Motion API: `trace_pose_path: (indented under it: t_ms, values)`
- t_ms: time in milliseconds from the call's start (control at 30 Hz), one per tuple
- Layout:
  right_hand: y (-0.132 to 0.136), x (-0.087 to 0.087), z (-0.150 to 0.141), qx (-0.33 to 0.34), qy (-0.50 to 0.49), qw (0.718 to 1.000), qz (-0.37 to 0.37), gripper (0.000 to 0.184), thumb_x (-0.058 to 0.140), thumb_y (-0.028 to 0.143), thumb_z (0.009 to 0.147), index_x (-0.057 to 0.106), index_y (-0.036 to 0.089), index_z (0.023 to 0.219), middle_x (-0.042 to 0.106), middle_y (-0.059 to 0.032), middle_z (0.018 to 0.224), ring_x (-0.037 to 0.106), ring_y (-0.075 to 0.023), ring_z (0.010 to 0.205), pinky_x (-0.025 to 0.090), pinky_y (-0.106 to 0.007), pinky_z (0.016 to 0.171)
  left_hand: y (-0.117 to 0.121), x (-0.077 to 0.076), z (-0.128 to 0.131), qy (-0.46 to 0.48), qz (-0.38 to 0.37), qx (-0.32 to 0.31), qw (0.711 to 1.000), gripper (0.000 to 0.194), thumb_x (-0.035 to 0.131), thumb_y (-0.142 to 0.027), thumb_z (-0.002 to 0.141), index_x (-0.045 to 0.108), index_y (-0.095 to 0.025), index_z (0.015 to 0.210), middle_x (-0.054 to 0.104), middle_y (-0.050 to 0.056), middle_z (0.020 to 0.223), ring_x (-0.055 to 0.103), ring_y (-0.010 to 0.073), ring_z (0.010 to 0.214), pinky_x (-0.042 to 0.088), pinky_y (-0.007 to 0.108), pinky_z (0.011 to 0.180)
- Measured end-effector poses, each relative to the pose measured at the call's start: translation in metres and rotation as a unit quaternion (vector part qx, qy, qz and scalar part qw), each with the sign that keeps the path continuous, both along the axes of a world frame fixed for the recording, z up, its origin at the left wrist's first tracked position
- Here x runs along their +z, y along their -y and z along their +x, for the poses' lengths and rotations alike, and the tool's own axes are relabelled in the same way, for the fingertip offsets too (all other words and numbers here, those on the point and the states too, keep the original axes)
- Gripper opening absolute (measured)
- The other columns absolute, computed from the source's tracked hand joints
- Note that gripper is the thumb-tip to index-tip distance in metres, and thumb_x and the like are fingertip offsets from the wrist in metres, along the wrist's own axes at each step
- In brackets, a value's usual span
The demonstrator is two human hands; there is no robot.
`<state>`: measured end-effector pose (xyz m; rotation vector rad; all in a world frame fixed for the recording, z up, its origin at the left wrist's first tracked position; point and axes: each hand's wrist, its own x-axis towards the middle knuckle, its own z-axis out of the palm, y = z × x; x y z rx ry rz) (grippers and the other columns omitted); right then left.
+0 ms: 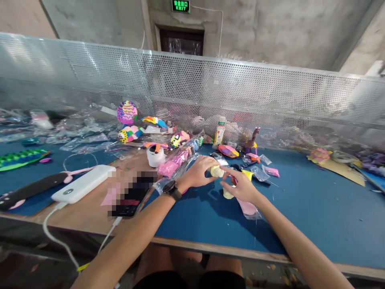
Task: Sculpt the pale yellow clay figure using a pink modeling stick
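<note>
My left hand (201, 170), with a dark watch (172, 189) on its wrist, is closed around a pale yellow lump of modelling clay (215, 171) above the blue tabletop. From the right, the stretched index finger of my right hand (243, 186) touches that lump, and its thumb stands apart below. A small pinkish-purple thing (233, 180) shows among the right hand's fingers, too small to name. Under this hand lies another pale yellow piece of clay (228, 193). Close by is a pink clay packet (248, 208) in clear wrapping.
A phone (132, 196) and a white power bank (84, 184) with cables lie at left. Behind my hands stand a white bottle (219, 131), a white roll (155, 156) and several colourful clay figures (129, 134). A perforated metal screen (240, 92) bounds the table's back.
</note>
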<state>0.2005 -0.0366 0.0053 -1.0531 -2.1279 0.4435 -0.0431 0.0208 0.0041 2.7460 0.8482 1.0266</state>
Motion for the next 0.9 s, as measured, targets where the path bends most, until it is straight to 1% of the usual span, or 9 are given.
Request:
trace_pose_path:
  t_ms: [67,167,233,333,467,533,633,733,900]
  values:
    - [0.003,0.001,-0.003,-0.03,0.001,1.0,0.004,0.054,0.072,0.045,0.094,0.068,0.023,0.143,0.078,-0.0022,0.094,0.051,-0.0144,0.06,0.043,-0.028,0.061,0.004,0.003,0.003,-0.006,0.015,0.038,0.999,0.05,0.079,-0.05,0.089,0.068,-0.024,0.131,0.068,0.012,0.129,0.06,0.0333,0.125,0.045,0.055,0.115]
    - [0.005,0.003,-0.006,-0.085,-0.017,0.996,0.014,0.045,0.069,0.051,0.096,0.076,0.024,0.131,0.077,-0.0018,0.086,0.054,-0.0146,0.058,0.042,-0.028,0.06,0.011,0.006,0.008,-0.016,0.029,0.076,0.997,0.05,0.079,-0.058,0.087,0.071,-0.024,0.123,0.067,0.012,0.122,0.061,0.0335,0.121,0.042,0.057,0.117]
    - [0.006,0.003,-0.008,-0.102,-0.022,0.994,0.025,0.041,0.065,0.05,0.098,0.079,0.023,0.125,0.077,-0.0026,0.083,0.055,-0.0148,0.058,0.043,-0.028,0.061,0.013,0.006,0.013,-0.019,0.033,0.081,0.996,0.048,0.077,-0.06,0.088,0.069,-0.023,0.117,0.068,0.012,0.122,0.062,0.0329,0.122,0.038,0.058,0.12]
    - [0.005,0.002,-0.008,-0.108,-0.009,0.994,0.033,0.039,0.063,0.046,0.099,0.079,0.024,0.127,0.077,-0.0032,0.081,0.058,-0.0161,0.059,0.044,-0.029,0.063,0.012,0.003,0.016,-0.031,0.041,0.081,0.995,0.048,0.076,-0.06,0.089,0.066,-0.022,0.116,0.071,0.011,0.122,0.065,0.0321,0.12,0.034,0.059,0.123]
    - [0.003,0.0,-0.007,-0.136,0.009,0.991,0.017,0.046,0.067,0.051,0.096,0.076,0.023,0.132,0.075,-0.0024,0.075,0.059,-0.0182,0.058,0.041,-0.03,0.061,0.008,-0.001,0.019,-0.058,0.067,0.092,0.992,0.054,0.075,-0.064,0.087,0.067,-0.022,0.12,0.077,0.01,0.116,0.069,0.0328,0.115,0.039,0.057,0.117]
    - [0.001,-0.002,-0.006,-0.135,0.008,0.991,0.011,0.044,0.067,0.054,0.096,0.079,0.023,0.126,0.077,-0.0036,0.078,0.061,-0.0188,0.06,0.041,-0.03,0.061,0.007,-0.001,0.02,-0.072,0.084,0.097,0.989,0.051,0.074,-0.064,0.087,0.07,-0.022,0.116,0.078,0.011,0.113,0.07,0.0333,0.113,0.043,0.054,0.111]
    - [-0.002,-0.003,-0.005,-0.106,-0.004,0.994,0.005,0.041,0.064,0.054,0.099,0.082,0.023,0.118,0.08,-0.0055,0.088,0.062,-0.0188,0.064,0.044,-0.03,0.063,0.007,0.001,0.022,-0.086,0.094,0.101,0.987,0.046,0.071,-0.065,0.088,0.073,-0.021,0.102,0.078,0.012,0.105,0.071,0.0327,0.108,0.048,0.05,0.102]
    - [-0.003,-0.002,-0.005,-0.092,-0.013,0.996,0.003,0.041,0.065,0.054,0.098,0.083,0.023,0.119,0.081,-0.0051,0.09,0.061,-0.0185,0.065,0.045,-0.031,0.065,0.009,0.005,0.022,-0.092,0.095,0.102,0.986,0.044,0.071,-0.064,0.089,0.072,-0.02,0.095,0.077,0.011,0.099,0.072,0.0311,0.101,0.051,0.047,0.096]
    - [-0.001,0.002,-0.004,-0.082,-0.028,0.996,-0.016,0.047,0.059,0.056,0.101,0.08,0.02,0.124,0.078,-0.0042,0.084,0.057,-0.0176,0.062,0.043,-0.03,0.062,0.012,0.008,0.02,-0.088,0.095,0.105,0.986,0.046,0.07,-0.066,0.09,0.071,-0.021,0.096,0.077,0.011,0.099,0.072,0.0301,0.101,0.054,0.043,0.092]
